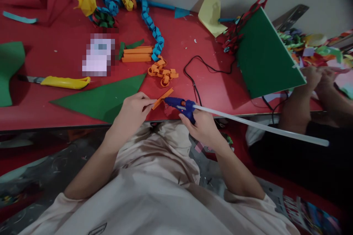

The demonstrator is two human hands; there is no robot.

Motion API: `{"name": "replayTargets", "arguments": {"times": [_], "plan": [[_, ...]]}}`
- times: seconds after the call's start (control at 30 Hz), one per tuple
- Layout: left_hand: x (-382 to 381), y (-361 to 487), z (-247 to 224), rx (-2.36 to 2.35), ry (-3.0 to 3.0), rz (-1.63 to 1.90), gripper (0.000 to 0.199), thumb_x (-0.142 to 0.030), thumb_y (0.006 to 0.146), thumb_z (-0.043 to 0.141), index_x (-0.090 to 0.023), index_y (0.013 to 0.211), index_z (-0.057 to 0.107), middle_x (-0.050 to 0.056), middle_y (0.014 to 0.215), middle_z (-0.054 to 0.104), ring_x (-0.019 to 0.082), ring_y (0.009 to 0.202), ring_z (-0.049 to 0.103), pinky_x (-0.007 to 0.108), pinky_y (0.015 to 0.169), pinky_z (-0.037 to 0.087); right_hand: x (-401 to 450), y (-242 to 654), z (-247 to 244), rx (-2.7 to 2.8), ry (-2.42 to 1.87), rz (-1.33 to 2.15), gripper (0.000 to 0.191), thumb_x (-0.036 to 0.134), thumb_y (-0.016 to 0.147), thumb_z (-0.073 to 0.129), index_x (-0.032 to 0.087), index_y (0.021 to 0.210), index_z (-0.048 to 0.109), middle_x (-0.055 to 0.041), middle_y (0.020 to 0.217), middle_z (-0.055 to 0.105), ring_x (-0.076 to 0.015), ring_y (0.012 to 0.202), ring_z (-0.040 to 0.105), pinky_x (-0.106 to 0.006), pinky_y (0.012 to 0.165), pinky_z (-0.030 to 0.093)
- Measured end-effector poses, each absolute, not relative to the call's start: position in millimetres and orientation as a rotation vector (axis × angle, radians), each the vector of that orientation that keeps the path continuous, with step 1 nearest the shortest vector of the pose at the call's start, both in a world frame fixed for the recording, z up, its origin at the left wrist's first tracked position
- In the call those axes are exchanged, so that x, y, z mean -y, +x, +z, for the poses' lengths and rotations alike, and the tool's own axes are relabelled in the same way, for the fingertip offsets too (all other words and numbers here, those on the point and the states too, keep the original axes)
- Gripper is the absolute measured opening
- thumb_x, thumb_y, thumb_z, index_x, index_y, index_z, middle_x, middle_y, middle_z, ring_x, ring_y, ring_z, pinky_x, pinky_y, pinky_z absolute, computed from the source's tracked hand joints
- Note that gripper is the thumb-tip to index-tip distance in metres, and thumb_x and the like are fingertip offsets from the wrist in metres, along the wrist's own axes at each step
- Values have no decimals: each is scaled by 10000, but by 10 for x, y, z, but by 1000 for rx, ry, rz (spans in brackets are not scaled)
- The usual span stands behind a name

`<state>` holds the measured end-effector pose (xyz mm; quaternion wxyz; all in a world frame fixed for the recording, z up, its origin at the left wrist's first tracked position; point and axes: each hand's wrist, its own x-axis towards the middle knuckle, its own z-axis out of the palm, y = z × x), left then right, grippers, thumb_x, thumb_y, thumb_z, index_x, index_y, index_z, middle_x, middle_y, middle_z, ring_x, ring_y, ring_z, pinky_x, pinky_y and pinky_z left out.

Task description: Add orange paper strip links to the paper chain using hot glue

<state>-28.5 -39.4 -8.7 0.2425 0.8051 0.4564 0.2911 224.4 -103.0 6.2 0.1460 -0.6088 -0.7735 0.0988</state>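
Note:
Between the fingertips of my left hand [136, 107] is pinched an orange paper strip [162, 98], held over the front edge of the red table. My right hand [205, 126] is wrapped round the grip of a blue hot glue gun [180, 105], whose nozzle is at the strip. A long whitish glue stick [259, 124] sticks out of the gun's back toward the right. Just beyond the strip lies an orange paper chain [162, 70], at the end of a blue paper chain [150, 22]. Stacked orange strips [137, 54] lie left of it.
A yellow utility knife [66, 82] lies left, by a green paper piece [104, 97]. The gun's black cord [211, 68] loops over the red table [176, 33]. A green board [268, 55] leans at right; beyond it are another person's hands [317, 79] and coloured paper scraps.

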Motion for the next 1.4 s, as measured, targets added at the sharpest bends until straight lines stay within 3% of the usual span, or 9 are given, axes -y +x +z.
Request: {"name": "replayTargets", "arguments": {"times": [0.27, 0.6, 0.83, 1.07, 1.2, 1.4], "plan": [[410, -268, -79, -1336, 2207, 781, 198, -210, 947, 647, -199, 1022, 831, 50, 891, 758, 164, 753, 686, 283, 731, 515, 1110, 2153, 83, 2281, -1709, 361, 349, 456, 1051, 456, 179, 1143, 649, -147, 1080, 715, -327, 1008, 686, -473, 937, 522], [403, -247, -70, -1354, 2215, 781, 203, -184, 955, 647, -163, 1027, 835, 52, 847, 729, 159, 749, 674, 275, 736, 500, 1151, 2110, 75, 2311, -1635, 461, 380, 481, 1060, 436, 161, 1070, 641, -162, 1089, 695, -322, 1025, 660, -481, 923, 489], [398, -268, -82, -1357, 2218, 820, 196, -138, 934, 655, -160, 1018, 831, 42, 853, 722, 152, 756, 673, 265, 729, 515, 1194, 2256, 58, 2143, -1510, 639, 336, 465, 1037, 518, 195, 1063, 716, -104, 1008, 729, -256, 931, 687, -393, 851, 512], [432, -320, -127, -1361, 2331, 877, 201, -157, 987, 601, -156, 1043, 794, 31, 884, 623, 138, 763, 627, 266, 722, 511, 1133, 2713, -102, 1844, -1639, 242, 342, 462, 1004, 557, 186, 924, 743, -57, 745, 686, -219, 703, 627, -353, 704, 499], [510, -310, -177, -1386, 2451, 814, 251, -153, 1026, 519, -169, 1120, 752, 53, 954, 616, 174, 849, 629, 306, 774, 533, 962, 2904, -288, 1682, -1779, -33, 444, 532, 999, 518, 152, 1021, 746, -160, 935, 736, -300, 909, 668, -452, 847, 532], [629, -308, -241, -1374, 2648, 811, 248, -102, 1004, 532, -141, 1158, 722, 106, 1067, 677, 230, 999, 638, 366, 904, 552, 878, 2931, -446, 1576, -1882, 18, 523, 589, 990, 506, 149, 1157, 733, -186, 1050, 734, -338, 1027, 666, -533, 947, 531]]}}
